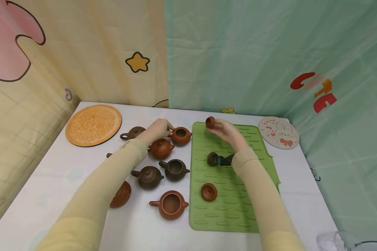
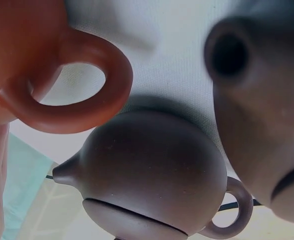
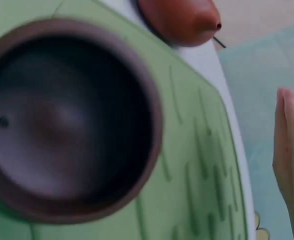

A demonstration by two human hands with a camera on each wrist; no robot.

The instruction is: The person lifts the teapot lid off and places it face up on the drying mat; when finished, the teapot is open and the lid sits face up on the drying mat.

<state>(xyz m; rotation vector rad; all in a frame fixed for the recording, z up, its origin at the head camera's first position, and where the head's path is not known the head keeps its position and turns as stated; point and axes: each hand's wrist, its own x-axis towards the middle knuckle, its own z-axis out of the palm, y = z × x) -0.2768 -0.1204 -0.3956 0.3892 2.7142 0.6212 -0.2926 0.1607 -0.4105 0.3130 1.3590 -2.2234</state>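
My left hand pinches the handle of a lidless reddish-brown teapot at the back of the group. Just in front of that hand sits a lidded red-brown teapot; a dark brown lidded teapot stands to its left. Above the far part of the green mat, my right hand holds a small reddish-brown lid with its hollow underside showing. A dark brown lid, hollow side visible, is on the mat below the right wrist. Nearer me lies another reddish lid.
Left of the mat are a lidless dark teapot, a lidded dark teapot, and a lidless red-brown teapot. My left sleeve partly covers another red-brown teapot. An orange round mat and a rabbit-print coaster occupy the back corners.
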